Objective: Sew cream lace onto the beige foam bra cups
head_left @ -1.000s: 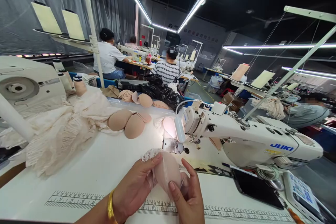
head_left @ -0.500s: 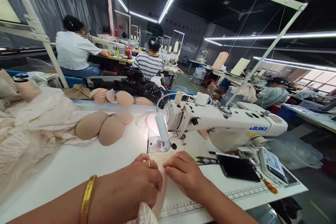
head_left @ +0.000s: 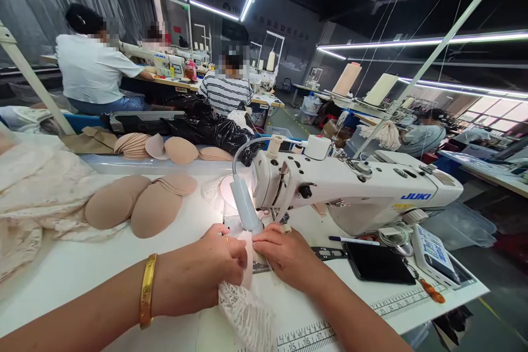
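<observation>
My left hand (head_left: 218,261), with a gold bracelet and ring, is closed on a pale pink bra pad (head_left: 247,264) and a piece of cream lace (head_left: 247,313) that hangs below the fingers. At the pad's far right edge, the fingers of my right hand (head_left: 289,256) are pinched together. Both hands are close to the needle area of the white sewing machine (head_left: 313,181), whose small lamp (head_left: 245,203) shines there. The presser foot is mostly hidden behind the lamp and my right fingers.
Beige pads (head_left: 157,209) lie beside heaped lace (head_left: 49,192) on the left, and more pads (head_left: 181,149) line the back. Thread snips (head_left: 328,253), a phone (head_left: 377,263) and a white control box (head_left: 435,256) sit at right. Several people work at machines beyond.
Both hands have moved forward to the needle area with the pad and lace. More of the hanging lace shows below my left hand. The view has shifted slightly.
</observation>
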`<state>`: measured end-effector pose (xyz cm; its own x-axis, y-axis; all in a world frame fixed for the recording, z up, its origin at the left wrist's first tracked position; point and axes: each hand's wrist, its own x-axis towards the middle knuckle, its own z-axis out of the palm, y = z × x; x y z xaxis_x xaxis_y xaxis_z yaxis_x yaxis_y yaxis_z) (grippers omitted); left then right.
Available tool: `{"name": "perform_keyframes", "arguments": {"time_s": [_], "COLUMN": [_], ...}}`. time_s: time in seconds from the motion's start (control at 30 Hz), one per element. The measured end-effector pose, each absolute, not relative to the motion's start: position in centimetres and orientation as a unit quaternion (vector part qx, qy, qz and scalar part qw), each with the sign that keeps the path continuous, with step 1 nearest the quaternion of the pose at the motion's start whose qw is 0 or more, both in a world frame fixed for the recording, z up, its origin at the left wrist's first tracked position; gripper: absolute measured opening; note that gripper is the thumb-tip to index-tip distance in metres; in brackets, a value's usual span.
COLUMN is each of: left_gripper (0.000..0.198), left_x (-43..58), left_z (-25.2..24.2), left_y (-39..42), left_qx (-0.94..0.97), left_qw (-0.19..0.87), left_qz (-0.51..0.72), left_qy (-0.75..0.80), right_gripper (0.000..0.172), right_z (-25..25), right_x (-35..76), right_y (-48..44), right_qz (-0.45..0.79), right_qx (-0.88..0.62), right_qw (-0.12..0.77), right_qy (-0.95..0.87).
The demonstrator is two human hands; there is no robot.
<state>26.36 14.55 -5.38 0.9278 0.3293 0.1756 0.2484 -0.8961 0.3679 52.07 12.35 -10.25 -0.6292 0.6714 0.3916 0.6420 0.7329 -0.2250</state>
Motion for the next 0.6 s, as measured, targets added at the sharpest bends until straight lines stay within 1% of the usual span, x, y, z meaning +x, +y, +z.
{"name": "perform_keyframes", "arguments": {"time_s": [0.13,0.33,0.6], "left_gripper": [0.024,0.021,0.022], "left_x": [26.3,26.2,26.2], "left_z": [-5.7,-6.2,-6.6], "left_y": [14.9,15.6,15.8], "left_qx": [0.967,0.959,0.957], "left_qw": [0.165,0.191,0.198], "left_qz": [0.113,0.144,0.144], "left_qy": [0.157,0.153,0.156], "right_gripper": [0.041,0.041,0.039], "right_z": [-10.8,-11.9,-11.8], "right_x": [52.0,52.3,52.5], "right_y": [12.8,13.3,13.0], "right_qz": [0.029,-0.004,-0.026], "right_qx": [-0.370,-0.367,-0.370], "right_qw": [0.242,0.265,0.253], "right_qy": [-0.896,-0.892,-0.894]}}
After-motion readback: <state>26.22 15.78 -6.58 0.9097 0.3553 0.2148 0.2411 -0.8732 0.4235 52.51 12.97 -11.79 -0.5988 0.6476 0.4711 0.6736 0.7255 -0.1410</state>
